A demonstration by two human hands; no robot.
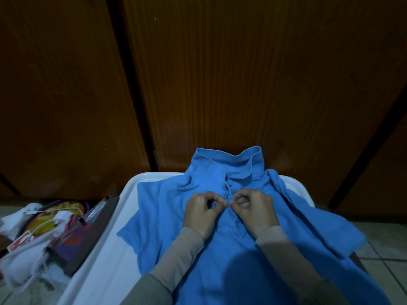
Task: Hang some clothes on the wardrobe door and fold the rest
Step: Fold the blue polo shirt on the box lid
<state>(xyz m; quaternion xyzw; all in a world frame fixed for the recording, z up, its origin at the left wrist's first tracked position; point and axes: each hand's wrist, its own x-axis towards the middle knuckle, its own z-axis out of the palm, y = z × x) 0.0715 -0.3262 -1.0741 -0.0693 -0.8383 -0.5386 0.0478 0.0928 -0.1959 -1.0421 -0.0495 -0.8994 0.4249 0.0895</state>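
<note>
Item: blue polo (231, 249), laid front-up on a white table (105, 256), collar (231, 159) raised at the far edge against the wardrobe doors (220, 73); one sleeve (136, 225) flat on the table, the other (326, 225) draped past the table's right edge over the tiled floor (385, 267). Left hand (201, 211): fingers curled, thumb and forefinger pinched at the placket (228, 192) beside a button (225, 194). Right hand (253, 208): likewise curled, pinching the opposite placket edge, fingertips almost meeting the left's. Step judged: buttoning the front before folding or hanging; which comes next cannot be told. To the left, a heap of other clothes (33, 238), some seemingly on clip hangers. Risks: in this dim light the button may be pushed against the wrong hole or miss it, leaving the placket skewed; a tug on the pinched cloth could wrinkle the chest or drag the shirt; the overhanging sleeve's weight could pull the shirt sideways toward the floor once both hands lift; the upright collar may crumple against the doors.
</note>
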